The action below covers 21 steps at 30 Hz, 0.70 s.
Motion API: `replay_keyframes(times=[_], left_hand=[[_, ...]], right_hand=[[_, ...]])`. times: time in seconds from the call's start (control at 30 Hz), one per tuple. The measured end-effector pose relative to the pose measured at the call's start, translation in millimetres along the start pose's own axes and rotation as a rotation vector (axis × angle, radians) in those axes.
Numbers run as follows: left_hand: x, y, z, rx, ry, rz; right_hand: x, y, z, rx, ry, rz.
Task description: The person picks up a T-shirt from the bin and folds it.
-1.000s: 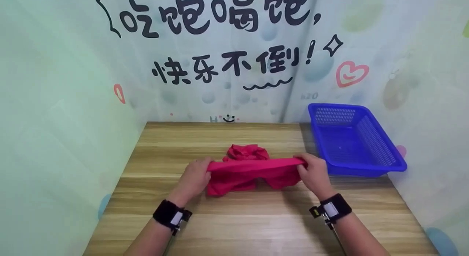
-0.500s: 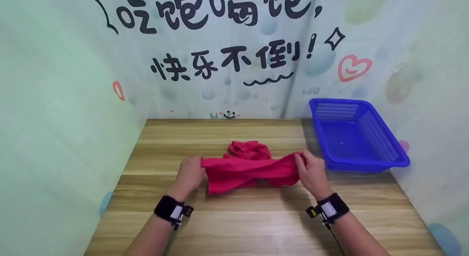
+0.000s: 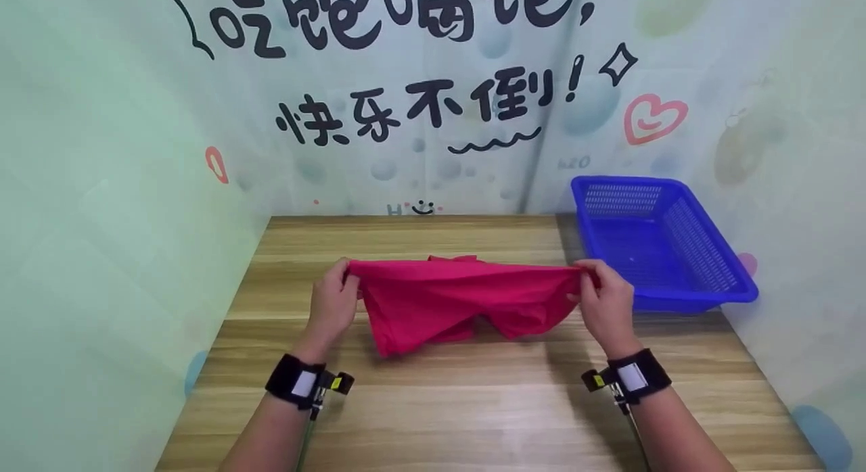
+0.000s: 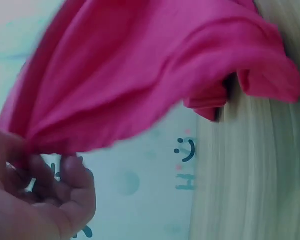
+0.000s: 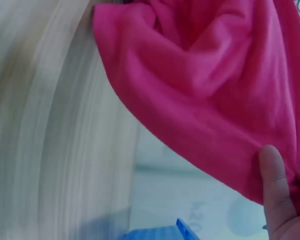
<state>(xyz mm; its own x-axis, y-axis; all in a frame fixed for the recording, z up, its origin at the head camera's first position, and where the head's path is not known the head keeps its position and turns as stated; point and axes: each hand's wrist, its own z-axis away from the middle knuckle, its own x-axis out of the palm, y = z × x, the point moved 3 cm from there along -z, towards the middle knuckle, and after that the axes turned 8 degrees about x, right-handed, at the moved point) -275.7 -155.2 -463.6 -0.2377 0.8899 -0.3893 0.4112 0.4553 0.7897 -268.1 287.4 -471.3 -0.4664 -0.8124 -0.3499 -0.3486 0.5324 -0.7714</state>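
Note:
A pinkish-red cloth garment (image 3: 446,293) is stretched sideways between both hands, its upper edge nearly straight and its lower part hanging in folds with a notch near the middle. My left hand (image 3: 336,299) pinches the upper left corner between thumb and fingers. At the opposite corner my right hand (image 3: 607,303) grips the cloth, its thumb lying along the fabric in the right wrist view. More red cloth (image 3: 457,258) shows just behind the top edge, mostly hidden. In the left wrist view the garment (image 4: 140,65) slopes from the fingertips toward the wooden table.
A blue plastic basket (image 3: 703,299) with slotted sides stands at the table's back right, close beyond the right hand. The wood-grain table (image 3: 487,404) is bounded by pale printed curtains (image 3: 379,181) at the back and sides. Black straps with small cameras circle both wrists.
Both hands have moved up and farther apart. The garment's upper edge is now lifted and pulled taut, covering most of the bunched cloth behind it. The left hand's hold has shifted outward.

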Motion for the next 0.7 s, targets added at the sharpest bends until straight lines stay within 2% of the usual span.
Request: replay_keyframes(times=[0.07,0.2,0.27,0.3,0.33,0.4,0.47,0.53,0.6,0.7], left_hand=[[2.7,-3.6,0.0,-0.017,-0.004,0.003],[10.7,-14.4,0.5,-0.091,-0.022,0.081],[14.5,-19.6,0.4,-0.126,-0.048,0.067],[15.8,-21.5,-0.1,-0.134,-0.063,0.04],[16.9,-23.3,-0.4,-0.128,-0.079,-0.026],[20.0,-24.0,0.2,-0.096,-0.133,-0.212],[27.5,-19.8,3.6,-0.015,-0.191,-0.396],[41.8,-10.0,10.9,0.116,-0.244,-0.514],[63.2,4.7,21.5,0.279,-0.315,-0.527],[99.8,28.6,39.0,0.504,-0.434,-0.429]], right_hand=[[1.2,-0.4,1.6,0.006,-0.014,-0.017],[4.1,3.3,4.0,0.0,-0.015,0.006],[4.3,5.2,4.8,-0.001,-0.013,0.016],[4.4,5.1,5.0,-0.005,-0.016,0.018],[4.8,4.2,5.3,-0.009,-0.025,0.018],[7.1,-0.3,7.6,-0.021,-0.063,0.014],[12.3,-8.5,13.9,-0.038,-0.131,0.005],[20.7,-18.0,24.2,-0.058,-0.21,-0.006],[31.0,-29.0,38.0,-0.083,-0.305,-0.029],[47.0,-43.4,58.1,-0.161,-0.426,-0.06]])
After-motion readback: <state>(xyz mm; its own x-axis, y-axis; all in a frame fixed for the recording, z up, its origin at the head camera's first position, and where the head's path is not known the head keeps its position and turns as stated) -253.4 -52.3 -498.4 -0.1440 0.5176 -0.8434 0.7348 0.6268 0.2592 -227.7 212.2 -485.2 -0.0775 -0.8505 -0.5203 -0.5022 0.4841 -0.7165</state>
